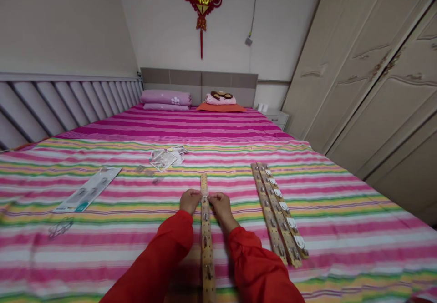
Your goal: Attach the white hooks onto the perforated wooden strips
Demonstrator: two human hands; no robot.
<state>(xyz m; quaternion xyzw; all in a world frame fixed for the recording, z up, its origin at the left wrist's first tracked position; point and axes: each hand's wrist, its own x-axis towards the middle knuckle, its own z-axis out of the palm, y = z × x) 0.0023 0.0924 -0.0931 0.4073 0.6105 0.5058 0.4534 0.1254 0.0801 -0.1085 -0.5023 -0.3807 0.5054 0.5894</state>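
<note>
A long, narrow tan strip (206,230) with rows of small holes lies lengthwise before me, with several small metal hook-like pieces spaced along it. Near its far end sits a small clear, whitish piece (205,194). My left hand (190,201) pinches that piece from the left, fingers pressed together. From the right, my right hand (221,206) closes its thumb and fingers on the same piece. Its exact shape is too small to make out. To the right lie more tan strips (273,209) side by side, bearing metal pieces and, along one, white rounded ones.
The striped bedsheet (341,230) is slightly wrinkled. On the left lie a long clear package (89,190) and a tangle of thin loops (61,227). Beyond my hands are a pile of small packets (167,157) and loose clear bits (149,173). A wardrobe (382,89) stands right.
</note>
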